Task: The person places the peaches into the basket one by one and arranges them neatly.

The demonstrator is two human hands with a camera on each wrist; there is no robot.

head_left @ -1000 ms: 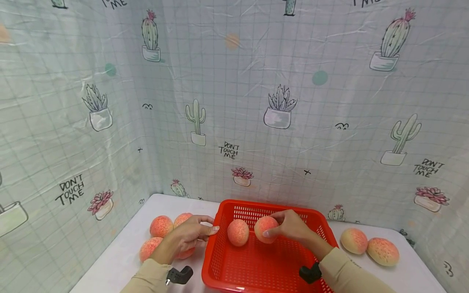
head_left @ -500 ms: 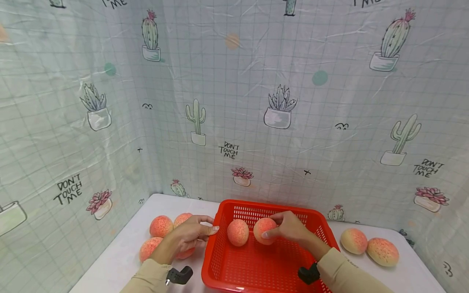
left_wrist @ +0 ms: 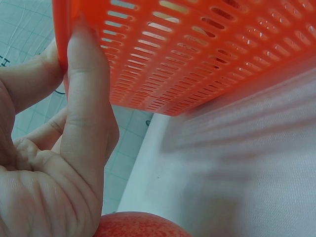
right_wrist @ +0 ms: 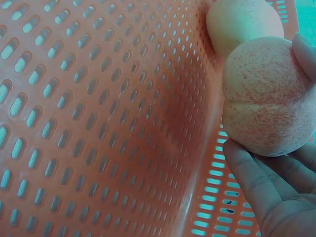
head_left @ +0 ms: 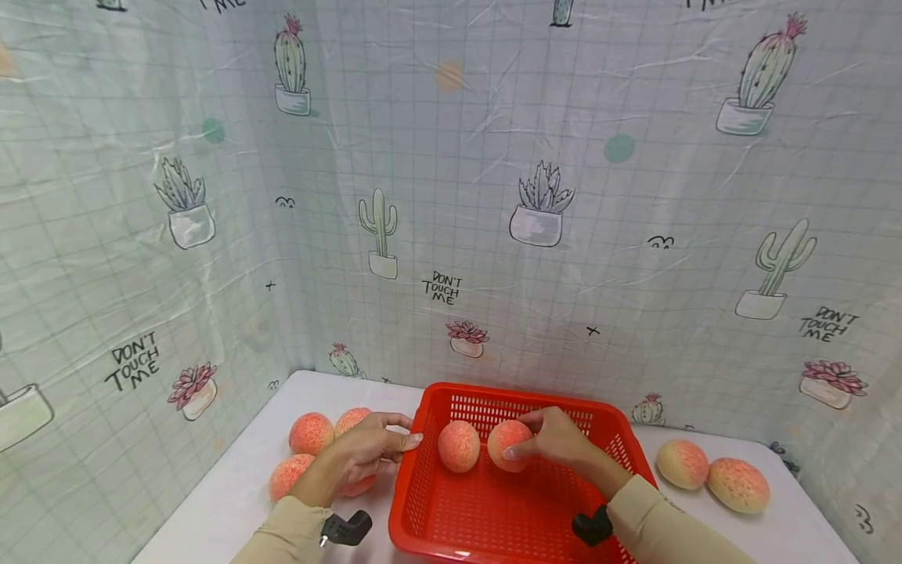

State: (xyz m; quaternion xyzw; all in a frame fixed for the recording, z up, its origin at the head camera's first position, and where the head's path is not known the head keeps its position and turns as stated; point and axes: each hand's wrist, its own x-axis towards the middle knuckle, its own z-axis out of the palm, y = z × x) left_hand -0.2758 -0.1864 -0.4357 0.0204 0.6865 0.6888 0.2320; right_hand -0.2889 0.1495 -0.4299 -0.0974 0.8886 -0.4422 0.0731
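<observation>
A red slotted basket (head_left: 493, 517) stands on the white table. My right hand (head_left: 557, 439) is inside it and grips a pink-orange peach (head_left: 509, 443), low over the basket floor and next to a second peach (head_left: 458, 446) lying in the basket. In the right wrist view the held peach (right_wrist: 269, 96) sits in my fingers with the other peach (right_wrist: 242, 19) just behind it. My left hand (head_left: 366, 454) pinches the basket's left rim (head_left: 412, 446); the left wrist view shows the thumb (left_wrist: 86, 89) pressed on the basket wall (left_wrist: 187, 54).
Several peaches (head_left: 310, 432) lie on the table left of the basket, partly under my left hand. Two more peaches (head_left: 682, 464) (head_left: 737, 485) lie to the right. A cactus-print sheet (head_left: 451, 196) walls the table at the back and left.
My right hand has lowered the peach slightly toward the basket floor. The left hand has kept its hold on the rim.
</observation>
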